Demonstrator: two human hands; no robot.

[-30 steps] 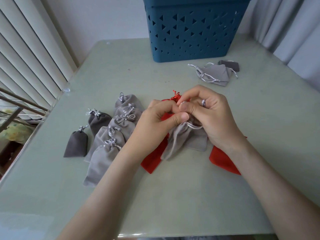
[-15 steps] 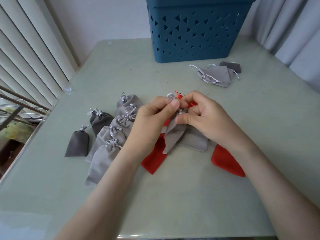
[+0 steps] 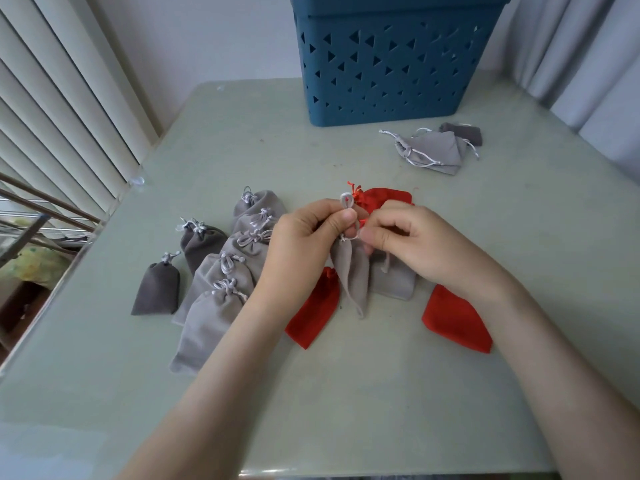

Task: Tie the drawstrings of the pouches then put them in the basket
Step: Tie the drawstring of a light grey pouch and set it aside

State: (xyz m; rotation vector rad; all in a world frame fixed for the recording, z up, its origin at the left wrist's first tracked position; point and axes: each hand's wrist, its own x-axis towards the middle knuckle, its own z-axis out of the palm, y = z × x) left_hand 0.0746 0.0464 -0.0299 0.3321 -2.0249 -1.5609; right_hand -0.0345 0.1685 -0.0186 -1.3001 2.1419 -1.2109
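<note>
The left hand's (image 3: 304, 244) thumb and forefinger are curled together, pinching a loop of the pale drawstring (image 3: 346, 201) that stands up just above them. The right hand (image 3: 419, 245) has its fingers curled in too, thumb and forefinger pinching the same cord close beside the left thumb. From that pinch a light grey pouch (image 3: 353, 275) hangs neck-up, its lower end trailing toward the table (image 3: 346, 403).

Under the right hand lies another light grey pouch (image 3: 396, 284), flat on the table. Three red pouches sit around the hands: one below the left wrist (image 3: 313, 315), one below the right wrist (image 3: 457, 322), one just behind the fingers (image 3: 389, 196).

To the left, tied light grey pouches (image 3: 211, 320) lie overlapping in a row, with two dark grey pouches (image 3: 157, 289) beside them. Farther back, loose-stringed grey pouches (image 3: 433, 150) rest near the blue basket (image 3: 391, 64), which stands at the table's far edge.
</note>
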